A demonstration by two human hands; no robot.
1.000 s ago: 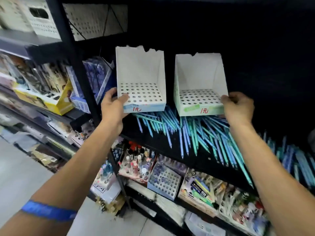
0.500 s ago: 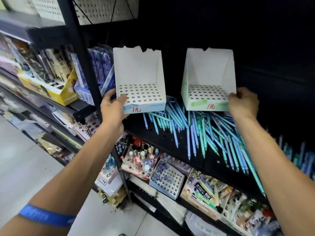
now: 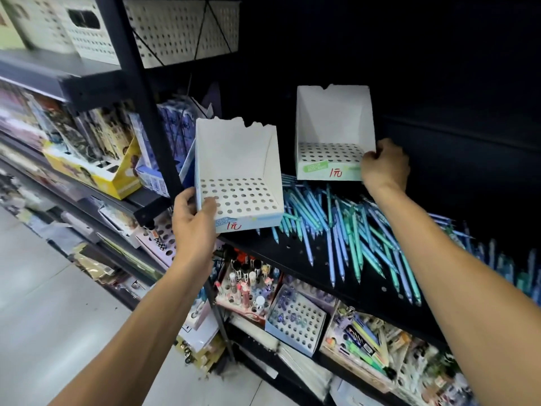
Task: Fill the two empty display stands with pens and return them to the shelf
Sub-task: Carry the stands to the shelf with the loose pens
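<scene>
Two empty white cardboard display stands with perforated floors are in view. My left hand (image 3: 194,219) grips the front left corner of the blue-trimmed stand (image 3: 237,171), held at the shelf's front edge. My right hand (image 3: 385,165) grips the front right corner of the green-trimmed stand (image 3: 333,127), which sits farther back over the pile. A heap of loose blue and teal pens (image 3: 345,230) lies on the black shelf (image 3: 292,253) beneath and to the right of both stands.
A black upright post (image 3: 140,92) stands just left of the blue-trimmed stand. Yellow and blue product boxes (image 3: 96,168) fill the shelf to the left. Lower shelves hold pen displays (image 3: 295,317) and packaged stationery. The tiled aisle floor (image 3: 44,303) is at lower left.
The blue-trimmed stand has come forward and down toward me in my left hand. The green-trimmed stand has shifted right and back over the pens in my right hand.
</scene>
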